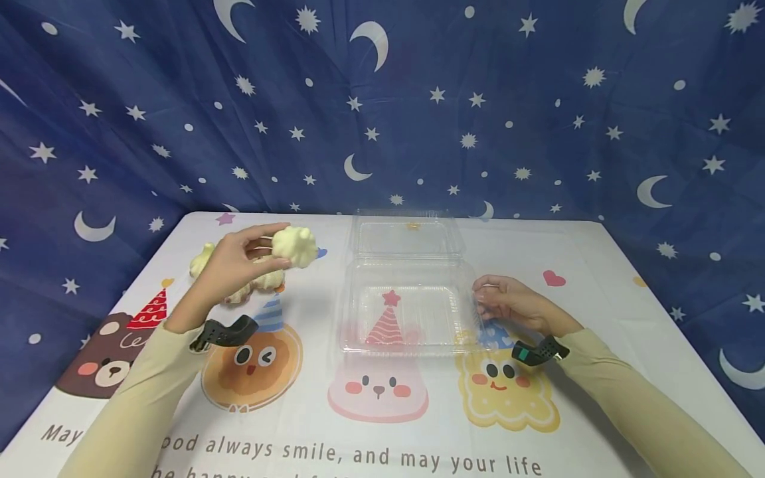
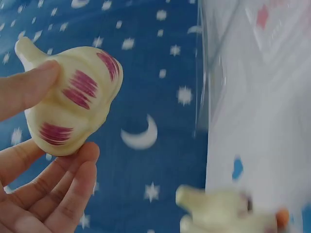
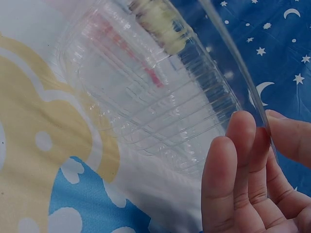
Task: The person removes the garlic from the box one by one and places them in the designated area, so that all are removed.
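My left hand (image 1: 234, 260) holds up a model garlic bulb (image 1: 295, 246) above the table's back left, gripped between thumb and fingers. Purple streaks mark the pale garlic bulb (image 2: 80, 99) in the left wrist view, and its stem points up. A clear plastic clamshell box (image 1: 352, 325) lies with its lid (image 1: 409, 240) folded back behind the base. At the box's right side is my right hand (image 1: 516, 305). In the right wrist view, thumb and fingers (image 3: 241, 131) pinch the box's thin rim (image 3: 248, 82).
Several more garlic bulbs (image 1: 269, 275) lie behind and below my left hand, partly hidden by it. They stand on a white tablecloth (image 1: 323, 392) printed with cartoon figures and lettering. A blue curtain (image 1: 418, 133) with moons and stars hangs along the back edge.
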{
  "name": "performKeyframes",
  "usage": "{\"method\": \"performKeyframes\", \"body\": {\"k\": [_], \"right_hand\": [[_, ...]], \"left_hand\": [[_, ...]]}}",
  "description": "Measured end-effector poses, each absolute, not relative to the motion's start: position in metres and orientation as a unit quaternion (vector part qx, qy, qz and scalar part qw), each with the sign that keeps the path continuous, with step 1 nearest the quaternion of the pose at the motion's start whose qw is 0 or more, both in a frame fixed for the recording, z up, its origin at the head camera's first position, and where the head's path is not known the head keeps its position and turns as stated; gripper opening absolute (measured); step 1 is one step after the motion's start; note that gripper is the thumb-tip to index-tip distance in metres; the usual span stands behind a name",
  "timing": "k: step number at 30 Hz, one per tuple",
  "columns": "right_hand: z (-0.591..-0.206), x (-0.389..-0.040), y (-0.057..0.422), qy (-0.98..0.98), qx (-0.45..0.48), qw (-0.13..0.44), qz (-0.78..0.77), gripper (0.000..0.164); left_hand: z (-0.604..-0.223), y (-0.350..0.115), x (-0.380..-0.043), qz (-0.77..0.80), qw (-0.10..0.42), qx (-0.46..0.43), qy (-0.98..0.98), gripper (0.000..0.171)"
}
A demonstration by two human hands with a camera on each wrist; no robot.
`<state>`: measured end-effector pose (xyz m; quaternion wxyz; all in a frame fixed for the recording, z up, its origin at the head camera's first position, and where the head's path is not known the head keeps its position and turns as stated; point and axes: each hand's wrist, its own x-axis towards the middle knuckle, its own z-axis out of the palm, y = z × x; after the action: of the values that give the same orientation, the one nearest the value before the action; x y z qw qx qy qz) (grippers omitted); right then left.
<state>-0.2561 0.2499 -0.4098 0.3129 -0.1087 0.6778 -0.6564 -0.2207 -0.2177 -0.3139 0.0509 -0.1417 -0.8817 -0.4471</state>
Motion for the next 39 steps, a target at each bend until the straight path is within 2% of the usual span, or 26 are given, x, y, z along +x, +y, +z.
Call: {"method": "performKeyframes", "body": {"k": [9, 23, 30, 39], "right_hand": [[-0.41, -0.256, 0.25, 0.677, -0.112, 0.314, -0.656, 0.012], [-0.409, -0.256, 0.25, 0.681, -0.11, 0.313, -0.653, 0.009], [-0.408, -0.255, 0.249, 0.686, -0.103, 0.312, -0.649, 0.009], [-0.408, -0.255, 0.25, 0.675, -0.113, 0.316, -0.657, 0.011]], "left_hand": [[-0.33, -0.278, -0.204, -0.481, 0.111, -0.05, -0.868, 0.057], [-0.368, -0.33, -0.18, -0.546, 0.138, 0.081, -0.822, 0.058], [-0.383, -0.346, -0.173, -0.565, 0.124, 0.1, -0.81, 0.058], [-0.402, -0.363, -0.174, -0.597, 0.08, 0.089, -0.794, 0.06]]}}
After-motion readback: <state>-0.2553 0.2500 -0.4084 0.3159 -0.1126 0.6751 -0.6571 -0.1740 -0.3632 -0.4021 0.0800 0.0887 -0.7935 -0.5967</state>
